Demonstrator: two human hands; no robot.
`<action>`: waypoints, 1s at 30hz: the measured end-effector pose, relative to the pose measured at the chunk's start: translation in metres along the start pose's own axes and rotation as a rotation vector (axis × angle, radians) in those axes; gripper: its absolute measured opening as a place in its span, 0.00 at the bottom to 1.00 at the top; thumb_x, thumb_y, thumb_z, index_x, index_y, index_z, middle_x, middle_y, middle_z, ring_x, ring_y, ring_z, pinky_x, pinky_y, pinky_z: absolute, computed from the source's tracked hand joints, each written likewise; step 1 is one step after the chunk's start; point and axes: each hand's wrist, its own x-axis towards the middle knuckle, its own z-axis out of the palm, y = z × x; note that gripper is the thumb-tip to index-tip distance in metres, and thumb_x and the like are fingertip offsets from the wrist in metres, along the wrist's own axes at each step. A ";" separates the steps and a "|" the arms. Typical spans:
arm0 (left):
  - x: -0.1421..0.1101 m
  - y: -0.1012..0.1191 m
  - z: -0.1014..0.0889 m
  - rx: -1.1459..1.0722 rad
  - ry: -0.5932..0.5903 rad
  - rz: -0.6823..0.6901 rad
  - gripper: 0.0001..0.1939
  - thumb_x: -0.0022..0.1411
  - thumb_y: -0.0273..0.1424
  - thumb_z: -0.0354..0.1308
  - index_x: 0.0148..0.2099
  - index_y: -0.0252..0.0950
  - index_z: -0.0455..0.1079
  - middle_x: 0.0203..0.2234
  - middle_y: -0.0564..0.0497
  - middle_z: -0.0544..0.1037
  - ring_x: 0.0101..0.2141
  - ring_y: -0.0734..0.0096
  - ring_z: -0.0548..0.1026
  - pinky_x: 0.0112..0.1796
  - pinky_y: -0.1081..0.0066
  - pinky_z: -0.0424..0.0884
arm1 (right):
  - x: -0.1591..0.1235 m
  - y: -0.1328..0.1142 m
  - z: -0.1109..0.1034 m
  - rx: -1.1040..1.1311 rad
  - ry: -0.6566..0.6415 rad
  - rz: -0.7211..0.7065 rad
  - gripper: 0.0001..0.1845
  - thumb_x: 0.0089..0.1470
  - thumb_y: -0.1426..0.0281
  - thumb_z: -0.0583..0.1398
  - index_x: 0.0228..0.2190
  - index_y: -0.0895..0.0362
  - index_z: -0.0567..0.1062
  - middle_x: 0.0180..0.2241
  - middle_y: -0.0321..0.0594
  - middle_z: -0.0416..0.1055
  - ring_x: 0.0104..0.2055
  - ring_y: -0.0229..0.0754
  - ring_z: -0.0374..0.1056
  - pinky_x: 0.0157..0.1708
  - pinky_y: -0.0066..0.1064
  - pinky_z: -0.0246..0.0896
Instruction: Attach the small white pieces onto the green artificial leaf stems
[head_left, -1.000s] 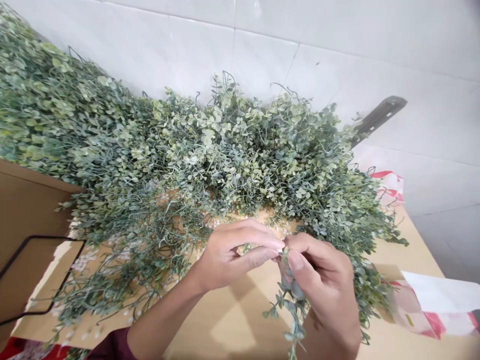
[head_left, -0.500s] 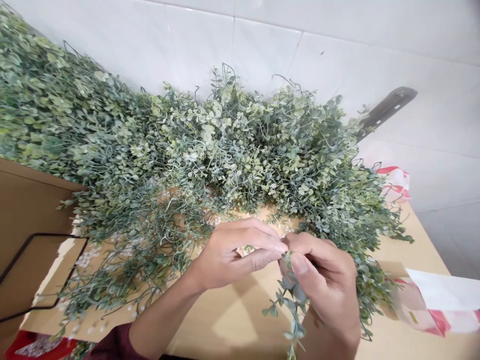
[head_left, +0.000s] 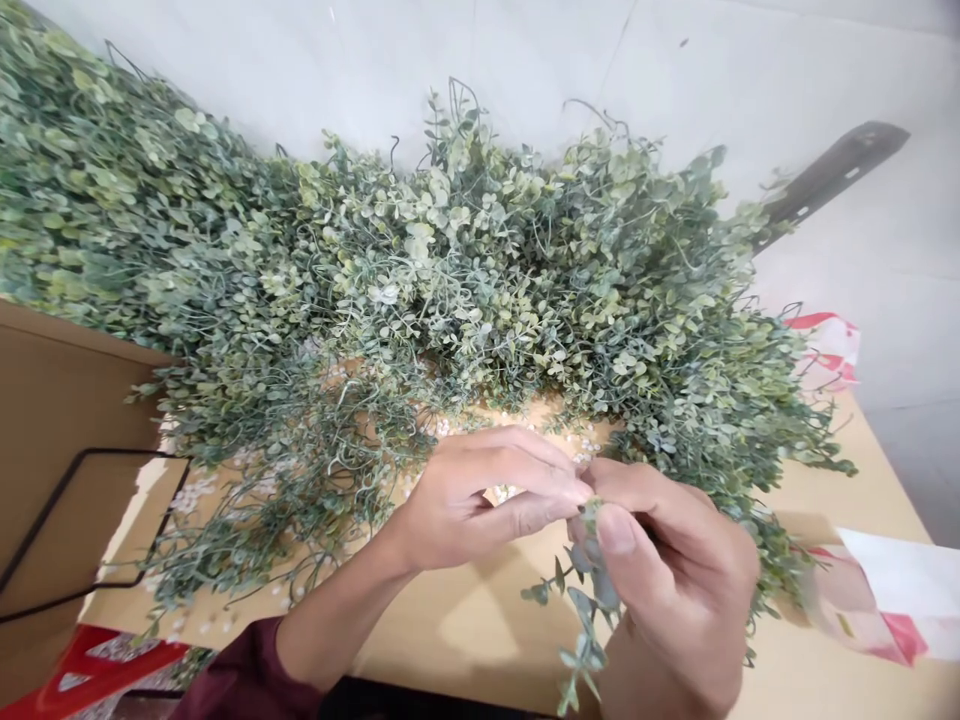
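A sprig of artificial greenery [head_left: 583, 612] with small grey-green leaves hangs down below my hands, over the table. My right hand [head_left: 679, 570] grips its upper end between thumb and bent forefinger. The thumb and fingertips of my left hand [head_left: 484, 500] are pinched together at the same end, touching the right fingers. What exactly lies between the left fingertips is mostly hidden. Behind both hands spreads a big heap of the same leafy stems [head_left: 480, 290], with a looser tangle of thin stems [head_left: 300, 480] to the left.
Small white bits [head_left: 195, 493] lie scattered on the wooden table [head_left: 450, 640]. A cardboard box [head_left: 67, 400] and a black wire frame [head_left: 82, 452] stand at left, above a red plastic item [head_left: 112, 675]. Red-and-white bags [head_left: 874, 600] lie at right; a dark slotted bar [head_left: 840, 175] leans near the wall.
The view has shifted slightly, so the wall bar and bags appear farther right. Both hands keep their pinch at the sprig's upper end, with little visible movement.
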 end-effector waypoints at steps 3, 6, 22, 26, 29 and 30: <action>-0.003 0.000 -0.001 -0.010 -0.009 -0.007 0.11 0.60 0.20 0.62 0.45 0.35 0.75 0.36 0.45 0.80 0.39 0.69 0.79 0.42 0.70 0.78 | 0.000 -0.002 0.003 -0.031 0.015 -0.027 0.08 0.59 0.77 0.56 0.27 0.59 0.68 0.21 0.34 0.62 0.22 0.30 0.57 0.24 0.23 0.53; -0.004 0.001 -0.002 0.004 -0.016 0.003 0.12 0.60 0.19 0.62 0.46 0.35 0.75 0.36 0.45 0.80 0.40 0.68 0.79 0.42 0.69 0.78 | 0.001 -0.005 0.006 -0.061 0.036 -0.052 0.07 0.58 0.78 0.56 0.28 0.58 0.68 0.20 0.32 0.59 0.22 0.29 0.55 0.25 0.23 0.54; 0.002 0.004 -0.011 0.322 0.315 -0.216 0.03 0.64 0.26 0.59 0.41 0.36 0.73 0.34 0.49 0.75 0.35 0.73 0.75 0.37 0.74 0.73 | 0.009 0.011 -0.005 -0.046 -0.088 0.177 0.16 0.63 0.65 0.58 0.51 0.53 0.71 0.41 0.40 0.72 0.35 0.35 0.70 0.34 0.23 0.68; 0.003 0.000 -0.012 0.334 0.468 -0.214 0.03 0.65 0.28 0.58 0.41 0.36 0.72 0.34 0.50 0.74 0.33 0.75 0.75 0.35 0.76 0.72 | 0.010 0.014 -0.011 -0.157 -0.194 0.251 0.09 0.62 0.66 0.60 0.43 0.55 0.75 0.37 0.38 0.73 0.35 0.34 0.69 0.36 0.22 0.66; 0.002 -0.002 -0.009 0.287 0.483 -0.254 0.04 0.66 0.30 0.58 0.41 0.36 0.72 0.33 0.51 0.74 0.32 0.76 0.74 0.35 0.76 0.72 | 0.011 0.014 -0.011 -0.168 -0.219 0.262 0.09 0.63 0.67 0.58 0.33 0.58 0.76 0.29 0.37 0.72 0.29 0.32 0.67 0.32 0.21 0.63; 0.001 -0.003 -0.008 0.266 0.482 -0.281 0.05 0.66 0.31 0.57 0.41 0.36 0.72 0.33 0.50 0.74 0.32 0.76 0.74 0.35 0.76 0.73 | 0.011 0.013 -0.010 -0.140 -0.193 0.263 0.10 0.64 0.67 0.57 0.32 0.58 0.76 0.28 0.37 0.72 0.29 0.32 0.67 0.31 0.21 0.63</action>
